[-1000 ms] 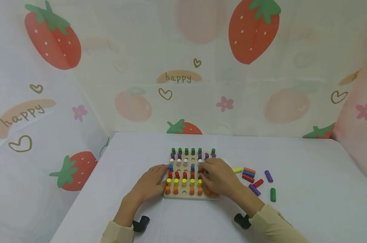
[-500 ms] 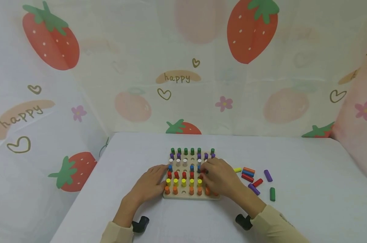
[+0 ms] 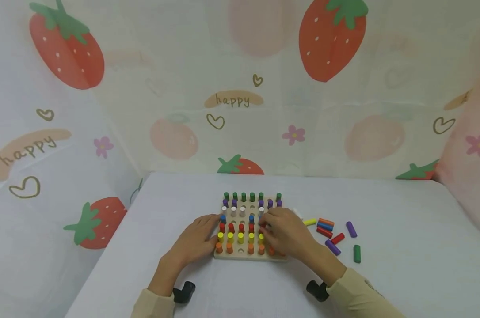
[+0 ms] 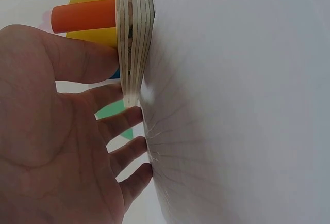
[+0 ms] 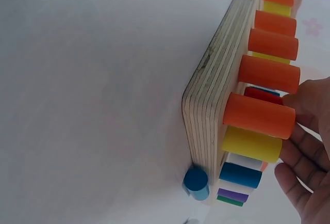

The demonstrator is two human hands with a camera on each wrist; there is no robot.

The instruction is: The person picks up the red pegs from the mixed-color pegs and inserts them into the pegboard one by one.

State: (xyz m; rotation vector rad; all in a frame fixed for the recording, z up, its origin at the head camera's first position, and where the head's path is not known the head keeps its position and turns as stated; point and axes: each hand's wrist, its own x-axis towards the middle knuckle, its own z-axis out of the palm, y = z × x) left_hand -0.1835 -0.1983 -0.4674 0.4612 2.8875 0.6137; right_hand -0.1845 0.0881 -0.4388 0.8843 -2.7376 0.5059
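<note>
Your pegboard (image 3: 240, 257), light ply w/ layered edges, sits flat on the white table (image 3: 403, 274) betw. your hands, its glossy upright pegs (image 3: 250, 249) in rows, far to near: green, purple, white, blue, red, yellow, orange, w/ some bare holes, e.g. in the orange row. Your L hand (image 3: 196, 236) is at the board's L side, fingers spread apart, thumb on the edge; your R hand (image 3: 285, 232) bends its fingers nr. the red row, peg grip can't be determined. Loose pegs (image 3: 325, 231), mixed colours, lie R of the board.
</note>
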